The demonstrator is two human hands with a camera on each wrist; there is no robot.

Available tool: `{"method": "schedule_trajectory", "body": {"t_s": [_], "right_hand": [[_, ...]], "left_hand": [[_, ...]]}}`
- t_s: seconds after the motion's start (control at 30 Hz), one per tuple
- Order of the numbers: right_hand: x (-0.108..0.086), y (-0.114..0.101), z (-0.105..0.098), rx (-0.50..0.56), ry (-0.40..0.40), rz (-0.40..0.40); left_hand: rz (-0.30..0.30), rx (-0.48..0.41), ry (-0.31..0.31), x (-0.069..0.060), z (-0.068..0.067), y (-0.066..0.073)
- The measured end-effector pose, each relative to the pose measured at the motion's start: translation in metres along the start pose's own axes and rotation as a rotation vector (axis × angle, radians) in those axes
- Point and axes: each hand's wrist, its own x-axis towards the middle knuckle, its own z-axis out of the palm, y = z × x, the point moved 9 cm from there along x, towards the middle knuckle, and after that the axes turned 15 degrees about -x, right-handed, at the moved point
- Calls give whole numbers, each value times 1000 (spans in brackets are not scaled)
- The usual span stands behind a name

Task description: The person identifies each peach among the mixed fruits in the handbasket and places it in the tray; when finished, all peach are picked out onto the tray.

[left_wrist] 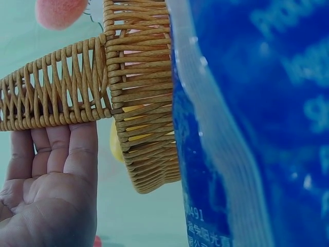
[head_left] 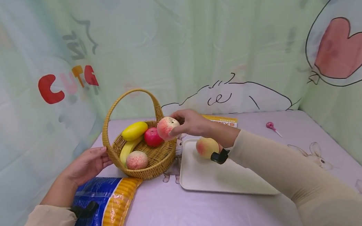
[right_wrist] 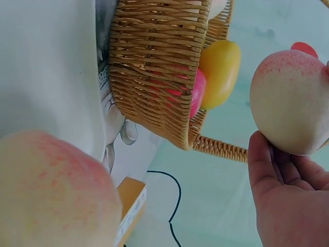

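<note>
My right hand (head_left: 194,122) holds a peach (head_left: 167,128) by its side, raised over the right rim of a wicker basket (head_left: 159,171). In the right wrist view the thumb and fingers grip this peach (right_wrist: 290,103). Fingers of my left hand (head_left: 89,163) touch the basket's left side by the handle; in the left wrist view they extend straight behind the handle's woven base (left_wrist: 56,87). Inside the basket lie a yellow mango-like fruit (head_left: 134,131), a banana (head_left: 128,151), a red apple-like fruit (head_left: 153,137) and another peach (head_left: 137,160).
A white tray (head_left: 203,180) right of the basket bears a yellow-red peach (head_left: 207,147), with another fruit partly hidden behind the right wrist. A blue and yellow bag (head_left: 109,207) lies in front of the basket. Farther back are an orange box (head_left: 223,119) and a lollipop (head_left: 270,126).
</note>
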Motion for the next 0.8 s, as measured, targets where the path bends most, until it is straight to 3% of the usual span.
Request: {"method": "schedule_trajectory", "body": {"t_s": [0.5,0.8], "right_hand": [[-38,29,-13,-13,59,36],[-64,47,-6,-4,52,79]], "left_hand": [[5,-11,4,-1,-1,0],[-2,-12,2,-1,0,-1]]}}
